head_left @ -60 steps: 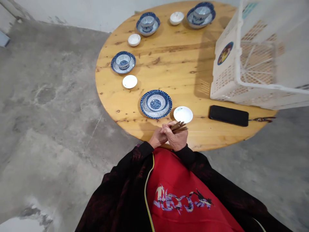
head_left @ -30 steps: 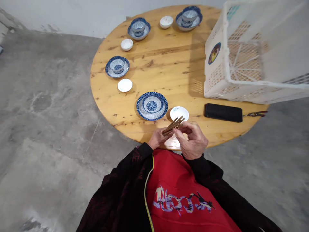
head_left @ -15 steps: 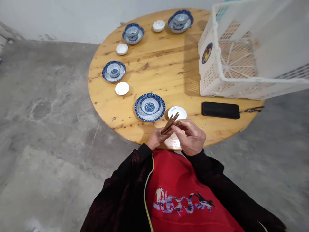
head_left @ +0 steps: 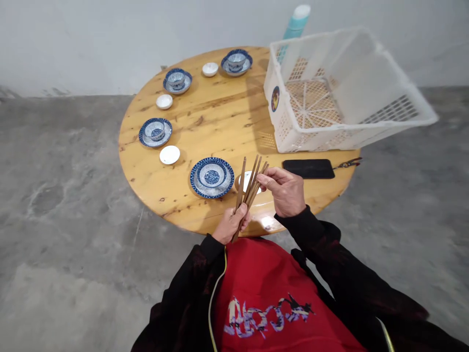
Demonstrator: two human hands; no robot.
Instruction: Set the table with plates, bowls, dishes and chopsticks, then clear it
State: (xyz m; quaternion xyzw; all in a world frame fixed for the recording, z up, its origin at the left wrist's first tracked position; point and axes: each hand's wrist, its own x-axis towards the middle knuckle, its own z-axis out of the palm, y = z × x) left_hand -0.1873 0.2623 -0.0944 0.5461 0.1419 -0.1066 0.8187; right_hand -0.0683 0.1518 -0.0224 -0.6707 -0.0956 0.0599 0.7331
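A bundle of brown wooden chopsticks [head_left: 249,187] fans out above the near edge of the table. My left hand [head_left: 233,221] is closed around their lower part. At the upper ends, my right hand [head_left: 286,189] pinches some of the chopsticks between thumb and fingers. Partly hidden behind the bundle lies a small white dish [head_left: 244,181]. Left of it sits a blue-and-white plate [head_left: 194,182] with a matching bowl [head_left: 211,175] on it.
More blue-patterned bowl-and-plate sets [head_left: 155,132] and small white dishes [head_left: 169,155] line the round wooden table's [head_left: 220,124] left and far edges. A white plastic crate [head_left: 293,139] stands at right, a turquoise bottle [head_left: 294,27] behind it. Near the crate lies a black phone [head_left: 308,168] with keys [head_left: 348,163].
The chopsticks have spread apart and now stand more upright. My right hand has moved up along them while my left grips lower down. The camera view has shifted, showing more of the crate.
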